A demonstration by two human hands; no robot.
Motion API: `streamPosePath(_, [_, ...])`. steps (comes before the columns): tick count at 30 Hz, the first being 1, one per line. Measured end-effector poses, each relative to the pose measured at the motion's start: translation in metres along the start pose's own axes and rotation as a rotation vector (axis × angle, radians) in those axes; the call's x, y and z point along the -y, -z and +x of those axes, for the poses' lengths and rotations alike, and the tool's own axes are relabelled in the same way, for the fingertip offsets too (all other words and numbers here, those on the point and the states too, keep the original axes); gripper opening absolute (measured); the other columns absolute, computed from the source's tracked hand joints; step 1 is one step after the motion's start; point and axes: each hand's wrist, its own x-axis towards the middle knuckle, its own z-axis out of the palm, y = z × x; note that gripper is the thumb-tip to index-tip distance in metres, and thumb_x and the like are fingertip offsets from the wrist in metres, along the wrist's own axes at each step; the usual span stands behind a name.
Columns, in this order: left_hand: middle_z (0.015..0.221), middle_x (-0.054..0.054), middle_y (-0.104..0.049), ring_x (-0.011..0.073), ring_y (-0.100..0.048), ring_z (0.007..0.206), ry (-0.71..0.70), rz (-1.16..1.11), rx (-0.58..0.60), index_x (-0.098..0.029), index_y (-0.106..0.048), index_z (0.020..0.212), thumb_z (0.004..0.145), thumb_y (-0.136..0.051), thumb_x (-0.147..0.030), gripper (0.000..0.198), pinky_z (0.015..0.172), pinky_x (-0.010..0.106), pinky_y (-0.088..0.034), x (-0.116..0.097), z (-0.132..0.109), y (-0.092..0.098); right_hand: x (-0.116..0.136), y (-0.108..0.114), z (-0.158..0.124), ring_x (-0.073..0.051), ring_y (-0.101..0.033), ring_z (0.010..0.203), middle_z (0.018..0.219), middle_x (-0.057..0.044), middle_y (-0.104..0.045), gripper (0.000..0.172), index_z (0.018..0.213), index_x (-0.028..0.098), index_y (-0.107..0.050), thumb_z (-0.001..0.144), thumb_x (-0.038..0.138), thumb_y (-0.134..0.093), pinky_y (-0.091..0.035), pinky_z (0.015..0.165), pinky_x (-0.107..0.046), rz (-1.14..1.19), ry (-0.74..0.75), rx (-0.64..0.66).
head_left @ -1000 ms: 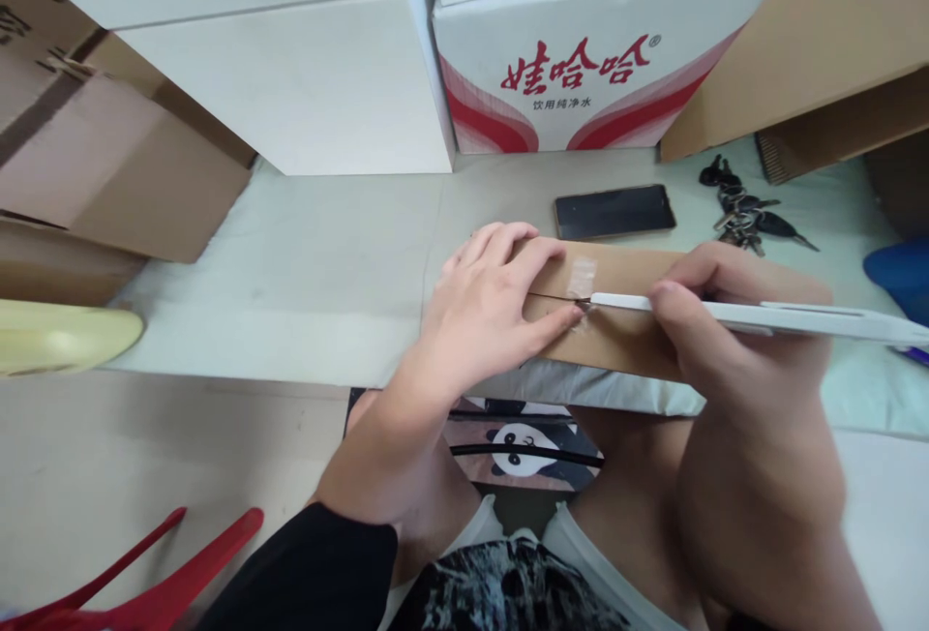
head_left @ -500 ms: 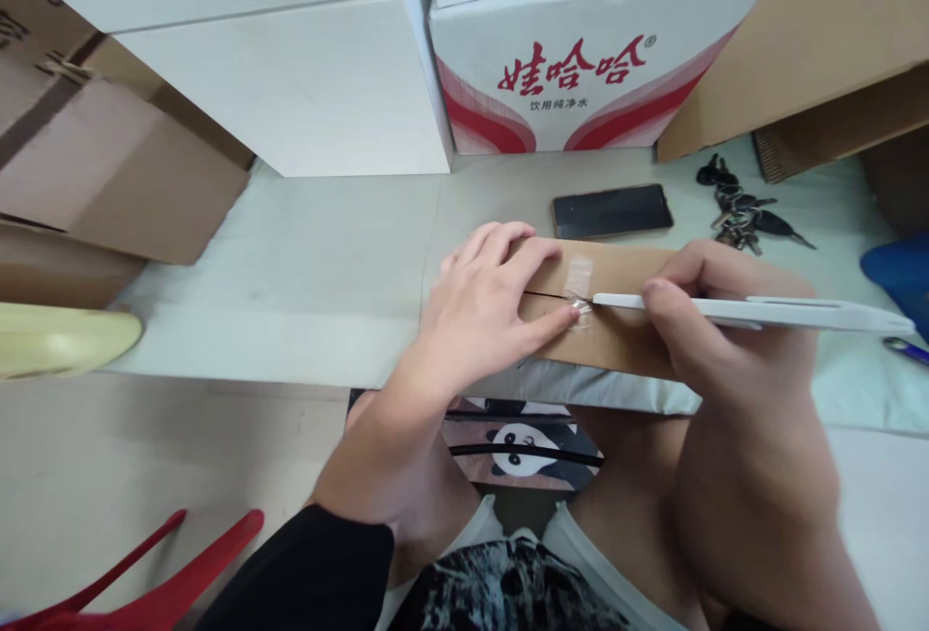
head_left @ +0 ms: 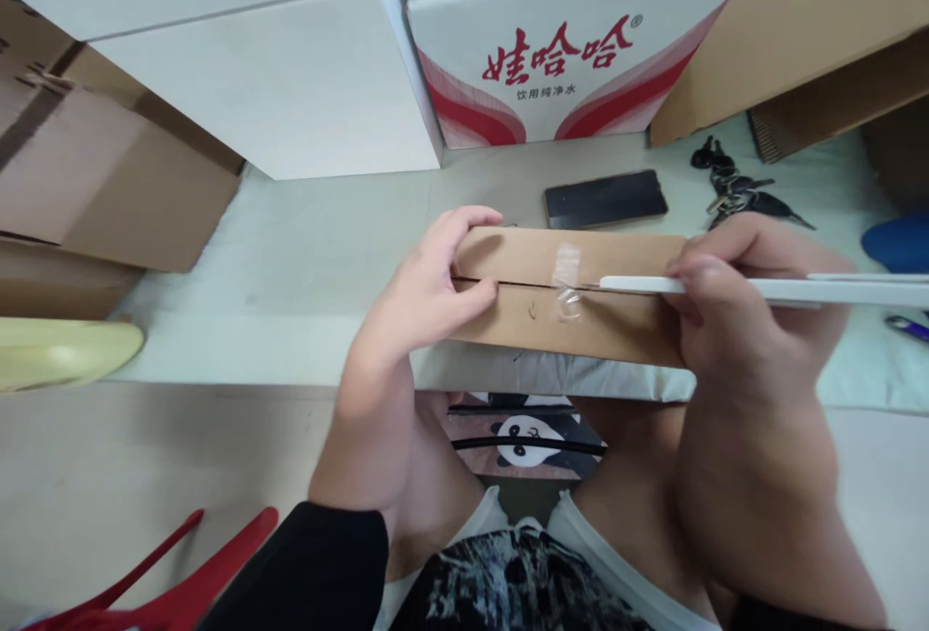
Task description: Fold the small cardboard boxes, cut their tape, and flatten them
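Observation:
A small brown cardboard box point(head_left: 616, 326) lies at the table's front edge, with a dark seam along its top. Clear tape point(head_left: 567, 268) crosses the seam near the middle, its lower end loose and crumpled. My left hand point(head_left: 435, 283) grips the box's left end, thumb on top and fingers at the far side. In my right hand point(head_left: 755, 292) is a white slim tool point(head_left: 791, 289), its thin tip at the seam beside the tape. The right hand's lower fingers are by the box's right end.
Behind the box are a phone point(head_left: 606, 198) and a bunch of keys point(head_left: 736, 188). White cartons point(head_left: 261, 89) and a red-and-white carton point(head_left: 566, 60) stand farther back. Brown cartons point(head_left: 123, 147) are at left, a blue object point(head_left: 896, 244) at right.
My left hand has moved left, off the tape, to the box's left end. My right hand and the tool have shifted slightly right. The tape's lower end is now uncovered.

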Motion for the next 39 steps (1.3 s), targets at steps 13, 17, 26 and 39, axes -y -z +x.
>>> streamPosePath(13, [0.140, 0.009, -0.058, 0.0247, -0.055, 0.133, -0.116, 0.125, 0.112, -0.024, -0.060, 0.128, 0.086, -0.048, -0.019, 0.044, 0.115, 0.042, -0.047, 0.000, 0.004, 0.003, 0.007, 0.001, 0.003, -0.006, -0.035, 0.044, 0.050, 0.007, -0.050, 0.022, 0.062, 0.019, -0.059, 0.081, 0.025, -0.068, -0.025, 0.042, -0.024, -0.050, -0.022, 0.095])
streamPosePath(17, [0.141, 0.010, -0.057, 0.0240, -0.054, 0.133, -0.124, 0.108, 0.112, -0.023, -0.059, 0.130, 0.087, -0.047, -0.018, 0.045, 0.115, 0.041, -0.046, 0.001, 0.004, 0.002, 0.008, -0.001, 0.004, -0.007, -0.039, 0.043, 0.049, 0.006, -0.051, 0.021, 0.061, 0.020, -0.058, 0.080, 0.024, -0.067, -0.025, 0.041, -0.023, -0.085, -0.002, 0.129])
streamPosePath(26, [0.142, 0.009, -0.056, 0.0241, -0.054, 0.134, -0.104, 0.124, 0.116, -0.023, -0.059, 0.131, 0.086, -0.047, -0.018, 0.046, 0.114, 0.040, -0.047, -0.001, 0.001, 0.003, 0.014, -0.001, 0.006, -0.006, -0.040, 0.043, 0.048, 0.006, -0.051, 0.020, 0.061, 0.020, -0.058, 0.079, 0.024, -0.067, -0.027, 0.040, -0.022, -0.105, 0.019, 0.166])
streamPosePath(39, [0.142, 0.009, -0.055, 0.0255, -0.055, 0.130, -0.050, 0.127, 0.127, -0.025, -0.059, 0.133, 0.084, -0.052, -0.020, 0.050, 0.106, 0.038, -0.053, 0.002, 0.002, 0.003, 0.012, 0.000, 0.009, -0.010, -0.039, 0.045, 0.052, 0.005, -0.052, 0.019, 0.063, 0.023, -0.056, 0.079, 0.025, -0.066, -0.028, 0.045, -0.027, -0.217, 0.046, 0.264])
